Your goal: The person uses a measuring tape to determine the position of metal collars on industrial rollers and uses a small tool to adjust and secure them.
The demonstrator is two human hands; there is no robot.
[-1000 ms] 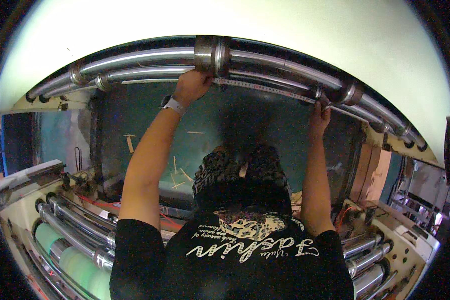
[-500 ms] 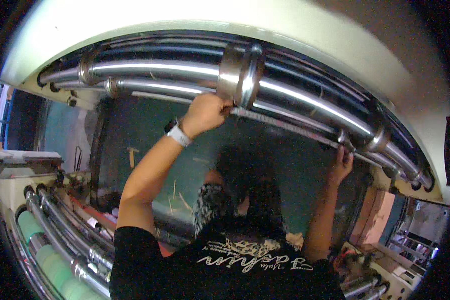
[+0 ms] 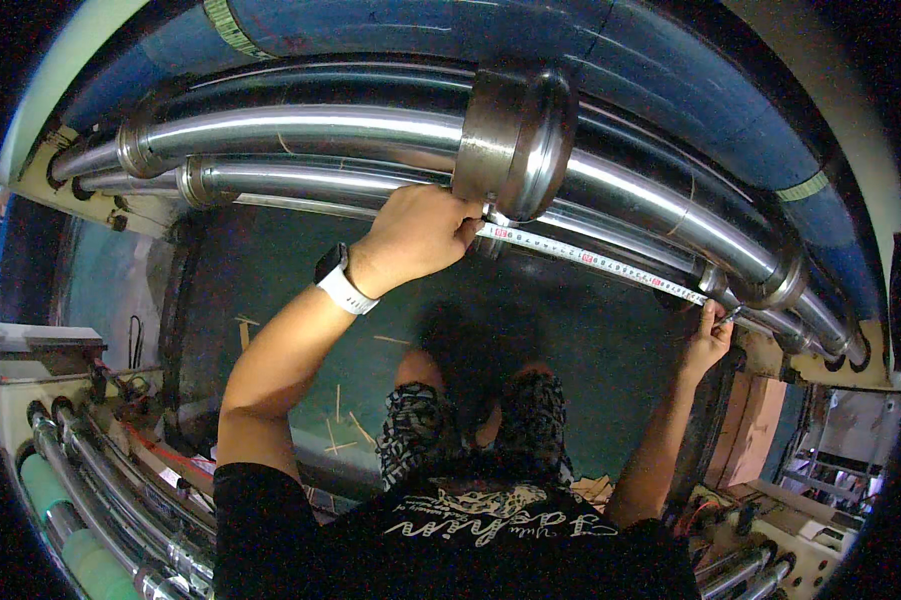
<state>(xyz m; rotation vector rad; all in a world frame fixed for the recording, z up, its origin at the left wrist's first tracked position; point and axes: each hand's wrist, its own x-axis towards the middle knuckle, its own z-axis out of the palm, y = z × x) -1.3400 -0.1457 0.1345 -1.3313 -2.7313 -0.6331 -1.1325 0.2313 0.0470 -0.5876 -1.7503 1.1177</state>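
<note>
A white measuring tape stretches taut between my hands, beneath the lower of two polished steel shafts. My left hand is closed on its left end, fingers pinched right under a thick metal collar on the upper shaft. At the tape's right end, my right hand grips it between thumb and fingers, below a smaller ring on the lower shaft. A small shiny piece shows by the right fingertips; its kind cannot be made out. A watch with a white band is on my left wrist.
Behind the shafts runs a large dark blue cylinder with pale bands. More rollers with green sleeves lie at lower left. Thin wood-coloured strips are on the dark floor below. A brown cardboard-like panel stands at right.
The view has shifted, bringing the blue cylinder and more of my legs into sight. The tape's printed face shows more clearly. Both hands still hold the tape near the same rings.
</note>
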